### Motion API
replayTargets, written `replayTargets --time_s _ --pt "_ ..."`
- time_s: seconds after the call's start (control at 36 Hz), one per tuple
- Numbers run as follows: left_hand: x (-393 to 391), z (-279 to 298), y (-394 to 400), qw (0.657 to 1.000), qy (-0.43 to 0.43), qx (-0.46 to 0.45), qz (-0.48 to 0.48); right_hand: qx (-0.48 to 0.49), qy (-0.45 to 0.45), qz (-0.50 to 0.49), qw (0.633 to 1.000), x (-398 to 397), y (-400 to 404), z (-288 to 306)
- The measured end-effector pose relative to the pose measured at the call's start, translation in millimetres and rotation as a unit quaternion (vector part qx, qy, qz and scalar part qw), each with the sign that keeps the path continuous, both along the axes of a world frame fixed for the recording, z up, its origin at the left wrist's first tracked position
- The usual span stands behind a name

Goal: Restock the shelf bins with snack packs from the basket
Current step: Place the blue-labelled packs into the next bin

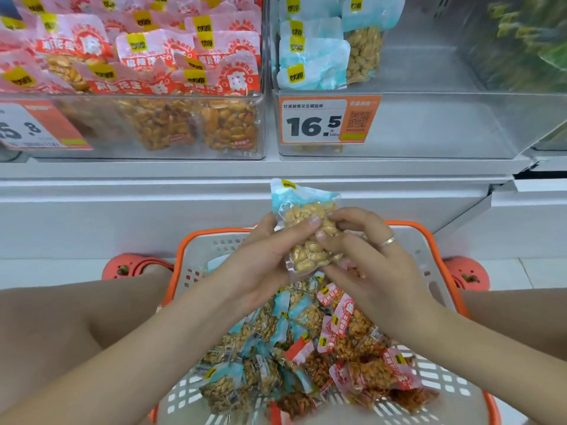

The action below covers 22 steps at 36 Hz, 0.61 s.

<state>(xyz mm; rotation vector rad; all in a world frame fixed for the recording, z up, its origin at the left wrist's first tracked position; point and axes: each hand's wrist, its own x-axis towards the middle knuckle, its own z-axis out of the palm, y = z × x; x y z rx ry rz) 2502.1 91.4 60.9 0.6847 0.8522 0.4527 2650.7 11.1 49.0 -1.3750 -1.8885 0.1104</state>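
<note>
Both hands, left hand point(260, 265) and right hand point(365, 265), fingers clamped on 1 blue peanut pack point(306, 228). Basket point(435, 271) at 6 o'clock; blue-pack bin point(429, 127) at 1 o'clock.

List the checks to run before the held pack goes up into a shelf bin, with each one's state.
1. Blue-topped peanut pack gripped by left hand and right hand: ok.
2. Matching bin with blue packs and the 16.5 price tag has room: ok.
3. Pack clear of the basket: ok.
4. Red-pack bin avoided, already full: ok.
5. Pack seal intact: cannot tell.
</note>
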Motion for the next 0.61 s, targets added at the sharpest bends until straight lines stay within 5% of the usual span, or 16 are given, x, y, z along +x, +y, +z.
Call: replayTargets --time_s 0.22,0.36,0.47,0.56,0.61 --pt "3.0 5.5 -1.3 0.998 0.007 0.016 0.055 -0.063 0.026 0.005 0.998 -1.2 -0.9 2.9" --pt "1.1 2.4 -0.9 0.995 0.044 0.067 0.065 -0.157 0.204 -0.05 0.965 -9.8 -4.1 19.1" --pt "2.5 4.5 -2.8 0.994 0.027 0.095 0.041 -0.304 0.413 -0.138 0.847 -1.6 6.8 27.1" --pt "2.6 3.5 -6.1 0.992 0.008 0.128 -0.003 -0.419 0.554 -0.021 0.719 8.6 13.3 27.2" --pt "1.8 2.4 -7.0 0.986 0.012 0.162 -0.025 -0.439 0.574 0.048 0.69 11.4 14.7 23.4"
